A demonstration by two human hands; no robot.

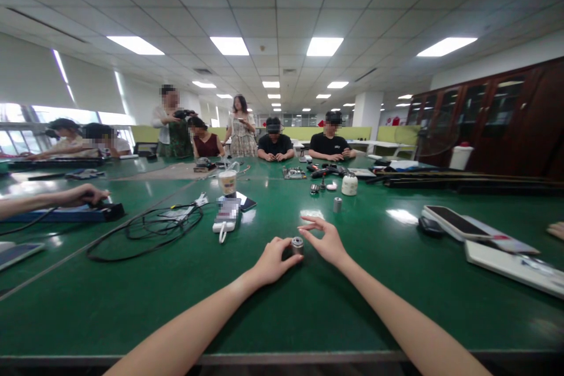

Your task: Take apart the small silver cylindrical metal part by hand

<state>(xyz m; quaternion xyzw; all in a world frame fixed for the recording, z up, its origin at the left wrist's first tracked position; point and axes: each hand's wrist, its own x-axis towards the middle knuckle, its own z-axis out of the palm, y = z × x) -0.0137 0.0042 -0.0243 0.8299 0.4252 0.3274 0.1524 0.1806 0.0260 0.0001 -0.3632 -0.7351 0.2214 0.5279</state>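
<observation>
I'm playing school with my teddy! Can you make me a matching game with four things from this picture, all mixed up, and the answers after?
Things:
1. Left hand
2. Right hand
3. Table top
4. Cabinet

Clues:
A. Green and shiny
B. Just right of the metal cylinder, not gripping it
C. Reddish brown, far on the right
D. Gripping the metal cylinder

Right pairs: 1-D, 2-B, 3-A, 4-C

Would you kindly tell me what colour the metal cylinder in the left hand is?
The metal cylinder is silvery grey; the head view shows it best.
</observation>
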